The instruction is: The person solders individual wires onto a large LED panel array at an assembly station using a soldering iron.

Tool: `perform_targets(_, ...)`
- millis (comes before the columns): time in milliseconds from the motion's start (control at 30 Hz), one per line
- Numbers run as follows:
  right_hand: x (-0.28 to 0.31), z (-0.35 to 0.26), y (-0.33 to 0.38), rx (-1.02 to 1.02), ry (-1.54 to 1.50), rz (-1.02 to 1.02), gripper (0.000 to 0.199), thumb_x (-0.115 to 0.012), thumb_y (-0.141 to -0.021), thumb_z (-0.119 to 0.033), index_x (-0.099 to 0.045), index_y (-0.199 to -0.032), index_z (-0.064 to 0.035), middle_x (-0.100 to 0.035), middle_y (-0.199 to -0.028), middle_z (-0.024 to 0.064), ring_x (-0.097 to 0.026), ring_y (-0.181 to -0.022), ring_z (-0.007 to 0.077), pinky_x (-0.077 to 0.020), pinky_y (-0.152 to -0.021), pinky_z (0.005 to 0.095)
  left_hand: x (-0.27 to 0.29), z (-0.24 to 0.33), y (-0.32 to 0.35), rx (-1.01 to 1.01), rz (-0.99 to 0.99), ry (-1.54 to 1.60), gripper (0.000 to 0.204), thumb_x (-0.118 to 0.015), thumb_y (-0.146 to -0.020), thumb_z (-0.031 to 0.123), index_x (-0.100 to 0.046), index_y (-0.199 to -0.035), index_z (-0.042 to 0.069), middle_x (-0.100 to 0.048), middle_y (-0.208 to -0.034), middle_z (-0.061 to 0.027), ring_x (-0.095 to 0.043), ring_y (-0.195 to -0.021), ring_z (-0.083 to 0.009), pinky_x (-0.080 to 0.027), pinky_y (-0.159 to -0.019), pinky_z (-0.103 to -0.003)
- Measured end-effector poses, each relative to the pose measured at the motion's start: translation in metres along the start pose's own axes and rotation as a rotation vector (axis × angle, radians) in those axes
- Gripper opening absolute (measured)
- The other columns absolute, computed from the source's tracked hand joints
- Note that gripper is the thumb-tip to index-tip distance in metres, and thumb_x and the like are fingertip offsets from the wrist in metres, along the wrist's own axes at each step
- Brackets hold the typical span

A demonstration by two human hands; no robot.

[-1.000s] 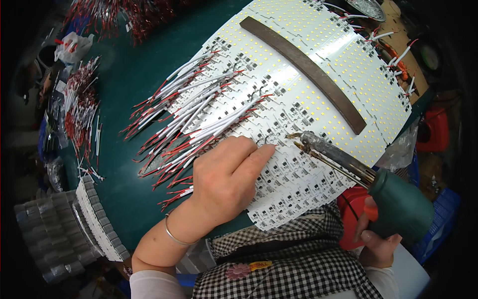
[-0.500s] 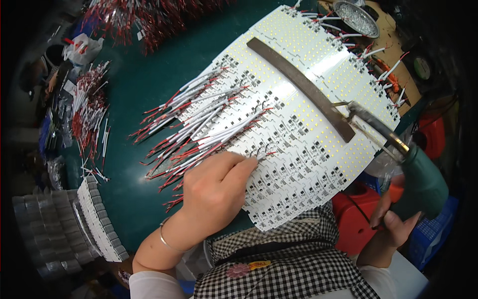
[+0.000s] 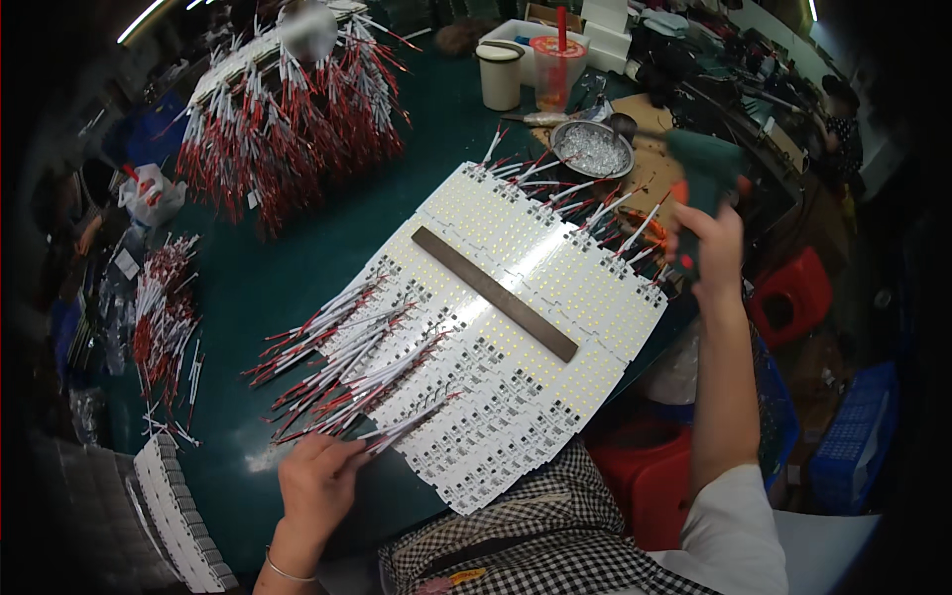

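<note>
My left hand (image 3: 319, 483) is closed in a pinch on the outer ends of white wires (image 3: 402, 428), whose other ends lie on the near-left part of a sheet of white LED circuit boards (image 3: 540, 397). More white wires with red tips (image 3: 327, 332) fan out over the sheet's left edge. My right hand (image 3: 712, 243) grips a green soldering gun (image 3: 706, 159), raised beyond the sheet's far right corner. Its front end, blurred, is by a metal bowl of shiny shavings (image 3: 592, 149). Across the sheet lies a flat brown bar (image 3: 496, 293), touched by neither hand.
A thick bundle of red and white wires (image 3: 288, 129) stands at the far left, with a smaller pile (image 3: 164, 317) nearer. Behind the bowl are a lidded cup (image 3: 500, 77) and a drink cup with a red straw (image 3: 553, 79). Stacked boards (image 3: 178, 511) stand near left; red stools (image 3: 793, 293) stand right.
My right hand has lifted the soldering gun from beside the sheet's near right to the far bowl. My left hand has drawn back left and nearer, off the boards. The view has tilted up.
</note>
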State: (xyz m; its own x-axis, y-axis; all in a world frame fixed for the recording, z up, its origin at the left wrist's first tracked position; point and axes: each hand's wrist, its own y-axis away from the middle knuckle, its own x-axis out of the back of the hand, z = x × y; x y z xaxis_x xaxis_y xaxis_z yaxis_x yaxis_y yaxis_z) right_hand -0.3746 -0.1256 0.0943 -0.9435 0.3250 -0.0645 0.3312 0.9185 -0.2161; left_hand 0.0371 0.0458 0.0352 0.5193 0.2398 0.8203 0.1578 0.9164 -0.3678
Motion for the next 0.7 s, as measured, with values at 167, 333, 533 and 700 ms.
perform_targets(167, 0.001, 0.013, -0.021, 0.085, 0.259, -0.073, 0.016, -0.063, -0.081, -0.009, -0.056, -0.094, -0.0032, -0.054, -0.063, 0.0006, -0.053, -0.047, 0.0101, -0.0416, -0.041, 0.0244, 0.056, -0.033, 0.020, 0.248, 0.149, -0.077, 0.015, -0.073, -0.069, -0.001, -0.068, -0.082, 0.004, -0.062, -0.069, -0.0106, -0.062, -0.064, -0.0271, -0.048, -0.057, -0.037)
perform_targets(333, 0.039, -0.010, 0.005, 0.125, 0.373, -0.075, 0.033, -0.064, -0.086, -0.016, -0.053, -0.113, -0.0020, -0.049, -0.065, -0.0009, -0.047, -0.046, 0.0065, -0.0361, -0.039, 0.0210, 0.079, -0.111, 0.027, 0.351, 0.341, -0.416, 0.017, -0.071, -0.072, 0.001, -0.065, -0.088, 0.002, -0.061, -0.081, -0.0107, -0.061, -0.073, -0.0290, -0.048, -0.065, -0.035)
perform_targets(533, 0.032, -0.039, 0.074, 0.188, 0.360, -0.268, 0.051, -0.061, -0.084, -0.013, -0.043, -0.126, 0.0095, -0.054, -0.072, 0.0080, -0.046, -0.044, 0.0088, -0.0333, -0.038, 0.0210, 0.073, -0.182, 0.022, 0.553, 0.394, -0.690, 0.052, -0.078, -0.070, 0.018, -0.057, -0.116, 0.008, -0.050, -0.110, -0.0140, -0.049, -0.102, -0.0341, -0.043, -0.085, -0.043)
perform_targets(700, 0.056, 0.013, 0.094, 0.185, 0.265, -0.365, 0.048, -0.061, -0.084, -0.012, -0.042, -0.122, 0.0100, -0.054, -0.075, 0.0083, -0.046, -0.045, 0.0093, -0.0368, -0.041, 0.0210, 0.073, -0.235, 0.018, 0.823, 0.228, -0.677, 0.061, -0.078, -0.072, 0.032, -0.055, -0.124, 0.011, -0.047, -0.118, -0.0122, -0.044, -0.111, -0.0328, -0.041, -0.089, -0.047)
